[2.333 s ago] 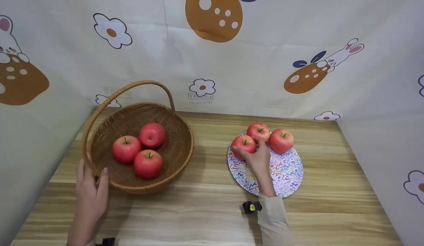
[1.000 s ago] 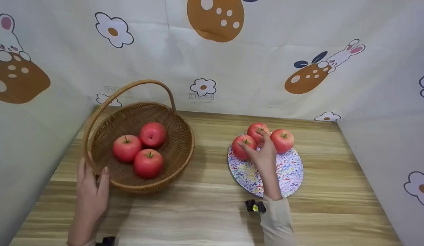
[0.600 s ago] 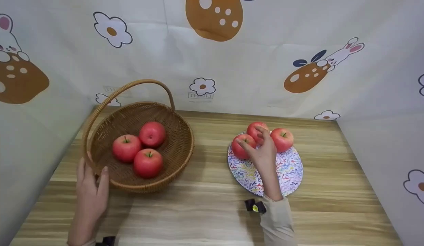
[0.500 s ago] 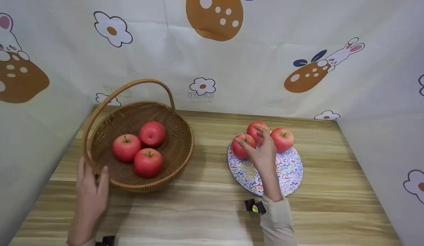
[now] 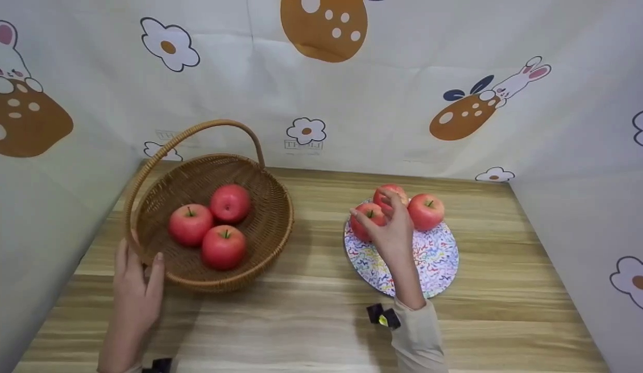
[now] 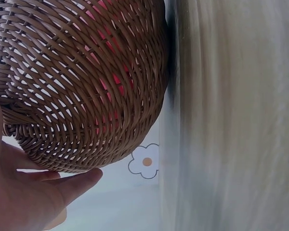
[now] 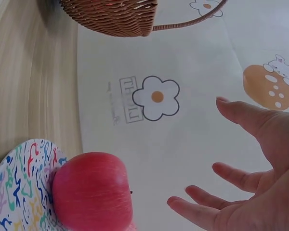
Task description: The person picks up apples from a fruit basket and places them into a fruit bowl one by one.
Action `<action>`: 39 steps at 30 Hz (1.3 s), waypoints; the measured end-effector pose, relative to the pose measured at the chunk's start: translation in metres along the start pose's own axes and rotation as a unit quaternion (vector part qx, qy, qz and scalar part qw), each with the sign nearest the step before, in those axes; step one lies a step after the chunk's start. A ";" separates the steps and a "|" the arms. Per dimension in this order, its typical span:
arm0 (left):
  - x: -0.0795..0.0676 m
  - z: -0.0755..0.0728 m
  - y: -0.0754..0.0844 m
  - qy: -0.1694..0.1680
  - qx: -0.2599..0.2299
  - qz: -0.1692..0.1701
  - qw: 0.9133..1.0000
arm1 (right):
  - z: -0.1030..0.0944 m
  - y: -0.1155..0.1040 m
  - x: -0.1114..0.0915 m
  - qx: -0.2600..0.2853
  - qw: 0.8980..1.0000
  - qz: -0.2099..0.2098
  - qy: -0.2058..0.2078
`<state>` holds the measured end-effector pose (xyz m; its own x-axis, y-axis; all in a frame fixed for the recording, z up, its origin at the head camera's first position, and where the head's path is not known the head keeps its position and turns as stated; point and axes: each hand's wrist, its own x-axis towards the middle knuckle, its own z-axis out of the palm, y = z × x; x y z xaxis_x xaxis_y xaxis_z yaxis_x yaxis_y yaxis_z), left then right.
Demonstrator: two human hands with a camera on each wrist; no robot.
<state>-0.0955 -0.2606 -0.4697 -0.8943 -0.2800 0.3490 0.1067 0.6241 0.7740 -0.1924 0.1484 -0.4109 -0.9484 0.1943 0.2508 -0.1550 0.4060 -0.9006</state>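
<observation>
My left hand (image 5: 137,292) rests against the near left side of a wicker basket (image 5: 272,254), at the foot of its handle. In the left wrist view, its straight fingers (image 6: 79,185) lie along the outside of the weave. Three red apples (image 5: 224,247) sit in the basket. My right hand (image 5: 394,233) hovers over a round patterned plate (image 5: 440,264), thumb and fingers spread with nothing between them. Below it are a front left apple (image 5: 360,229) and a back apple (image 5: 386,192), both partly hidden by the hand. To its right is another apple (image 5: 426,212).
Basket and plate stand apart on a wood-grain table (image 5: 311,311). A tall arched handle (image 5: 171,142) rises over the basket. Pale printed sheeting (image 5: 352,103) closes off the back and both sides.
My right hand was down at the front left apple, then rose off it and shifted right; now it has drifted slightly back left. The left hand, basket and apples stay put.
</observation>
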 end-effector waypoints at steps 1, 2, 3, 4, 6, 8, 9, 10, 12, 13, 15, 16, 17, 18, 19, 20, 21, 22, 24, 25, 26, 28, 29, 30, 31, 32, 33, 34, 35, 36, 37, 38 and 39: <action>0.000 -0.001 0.000 -0.005 0.003 -0.002 1.000 | 0.000 -0.001 0.000 0.003 1.000 -0.001 -0.001; 0.001 -0.002 0.001 -0.011 0.008 -0.005 1.000 | 0.001 -0.002 0.000 0.005 1.000 -0.002 -0.002; 0.001 -0.002 0.001 -0.016 0.013 -0.009 1.000 | 0.001 -0.002 -0.001 0.007 1.000 -0.002 -0.003; 0.001 -0.003 0.002 -0.021 0.018 -0.012 1.000 | 0.002 -0.003 -0.001 0.008 1.000 -0.002 -0.004; 0.001 -0.004 0.002 -0.025 0.025 -0.007 0.999 | 0.002 -0.005 -0.002 0.007 1.000 -0.005 -0.006; 0.002 -0.004 0.002 -0.022 0.029 0.007 0.999 | 0.003 -0.006 -0.003 0.001 1.000 -0.009 -0.008; 0.002 -0.003 0.001 -0.018 0.030 0.016 0.999 | 0.003 -0.007 -0.003 -0.001 1.000 -0.011 -0.009; 0.002 -0.003 0.001 -0.014 0.031 0.026 0.999 | 0.004 -0.007 -0.004 -0.002 1.000 -0.014 -0.010; 0.002 -0.004 0.000 -0.010 0.036 0.040 0.998 | 0.005 -0.008 -0.005 -0.002 1.000 -0.017 -0.012; 0.003 -0.004 0.001 -0.015 0.041 0.039 0.998 | 0.006 -0.009 -0.005 -0.001 1.000 -0.017 -0.013; 0.003 -0.005 0.001 -0.027 0.051 0.031 0.998 | 0.008 -0.010 -0.006 0.005 1.000 -0.020 -0.015; 0.004 -0.006 0.002 -0.033 0.056 0.026 0.998 | 0.009 -0.010 -0.007 0.008 1.000 -0.022 -0.016; 0.004 -0.006 0.002 -0.040 0.060 0.021 0.997 | 0.010 -0.011 -0.008 0.011 1.000 -0.024 -0.017; 0.004 -0.007 0.003 -0.046 0.064 0.018 0.997 | 0.012 -0.012 -0.009 0.014 0.999 -0.026 -0.019; 0.004 -0.007 0.003 -0.050 0.066 0.015 0.996 | 0.013 -0.013 -0.010 0.019 0.999 -0.027 -0.020; 0.004 -0.007 0.003 -0.052 0.068 0.015 0.996 | 0.015 -0.014 -0.011 0.023 0.999 -0.029 -0.022; 0.005 -0.007 0.003 -0.054 0.070 0.015 0.996 | 0.017 -0.014 -0.012 0.024 0.999 -0.032 -0.024; 0.004 -0.007 0.002 -0.052 0.070 0.016 0.996 | 0.019 -0.015 -0.013 0.024 0.999 -0.034 -0.025; 0.004 -0.007 0.001 -0.049 0.070 0.020 0.996 | 0.022 -0.016 -0.014 0.017 0.998 -0.044 -0.029; 0.004 -0.007 0.001 -0.049 0.072 0.019 0.996 | 0.024 -0.016 -0.015 0.011 0.998 -0.049 -0.030; 0.004 -0.007 0.001 -0.048 0.074 0.019 0.996 | 0.025 -0.017 -0.015 0.004 0.998 -0.056 -0.032; 0.004 -0.007 0.002 -0.049 0.077 0.016 0.996 | 0.028 -0.017 -0.016 -0.013 0.997 -0.070 -0.030; 0.004 -0.007 0.003 -0.050 0.079 0.014 0.996 | 0.030 -0.017 -0.016 -0.020 0.996 -0.076 -0.030; 0.004 -0.007 0.003 -0.052 0.080 0.012 0.995 | 0.031 -0.018 -0.017 -0.025 0.996 -0.079 -0.030; 0.005 -0.008 0.004 -0.054 0.081 0.008 0.995 | 0.032 -0.018 -0.017 -0.027 0.996 -0.079 -0.031; 0.005 -0.008 0.004 -0.056 0.081 0.006 0.995 | 0.033 -0.019 -0.017 -0.027 0.996 -0.079 -0.033; 0.005 -0.008 0.004 -0.057 0.080 0.004 0.995 | 0.035 -0.019 -0.018 -0.022 0.996 -0.075 -0.036; 0.005 -0.008 0.004 -0.057 0.080 0.003 0.995 | 0.036 -0.020 -0.018 -0.015 0.997 -0.070 -0.040; 0.005 -0.008 0.003 -0.058 0.080 0.001 0.995 | 0.037 -0.021 -0.019 -0.008 0.997 -0.066 -0.044; 0.005 -0.008 0.003 -0.057 0.078 0.003 0.995 | 0.038 -0.022 -0.019 -0.003 0.997 -0.064 -0.049; 0.004 -0.008 0.003 -0.055 0.075 0.005 0.996 | 0.039 -0.023 -0.019 0.003 0.997 -0.063 -0.053; 0.004 -0.008 0.003 -0.053 0.073 0.009 0.996 | 0.040 -0.023 -0.020 0.005 0.996 -0.062 -0.056; 0.004 -0.008 0.003 -0.050 0.070 0.013 0.996 | 0.042 -0.024 -0.020 0.009 0.996 -0.061 -0.060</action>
<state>-0.0952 -0.2655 -0.4622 -0.9313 -0.1927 0.3092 0.0753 0.7285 0.6809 -0.1814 0.0977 -0.4089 -0.9483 0.0362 0.3152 -0.2745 0.4046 -0.8723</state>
